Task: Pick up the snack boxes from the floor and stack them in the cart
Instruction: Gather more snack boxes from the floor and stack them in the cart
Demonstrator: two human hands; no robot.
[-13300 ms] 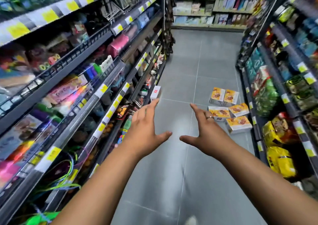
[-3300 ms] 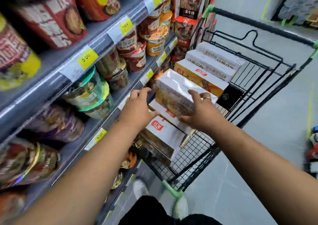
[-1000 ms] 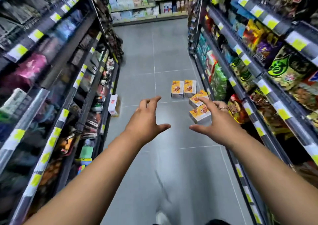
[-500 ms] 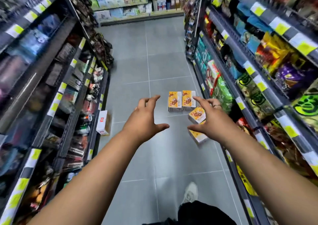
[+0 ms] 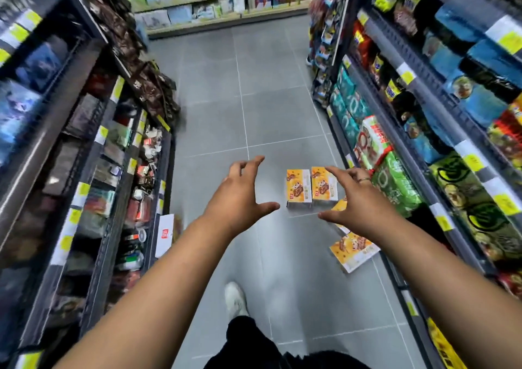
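Grey floor (image 5: 254, 114) of a shop aisle is seen from above, with stocked left shelves (image 5: 84, 142) on one side and right shelves (image 5: 423, 114) full of bagged snacks on the other. Two bare arms are stretched forward. The left hand (image 5: 240, 199) and right hand (image 5: 358, 202) are held in the air, fingers spread apart and lightly bent; nothing is gripped.

Snack boxes lie on the floor by the right shelves. A yellow pair (image 5: 310, 188) stands side by side, touching, beyond the hands. A flat box (image 5: 353, 251) lies nearer, beside the right forearm. Another is mostly hidden behind the right hand.

Compared with half a second ago, the boxes are seen closer, so the walk towards them is judged nearly done, with a stoop and grasp to follow. The cart is not in view.

A white box (image 5: 165, 234) leans at the foot of the left shelves, well apart. A white shoe (image 5: 236, 298) is seen below. Bags bulging from the right shelves may crowd the reach.
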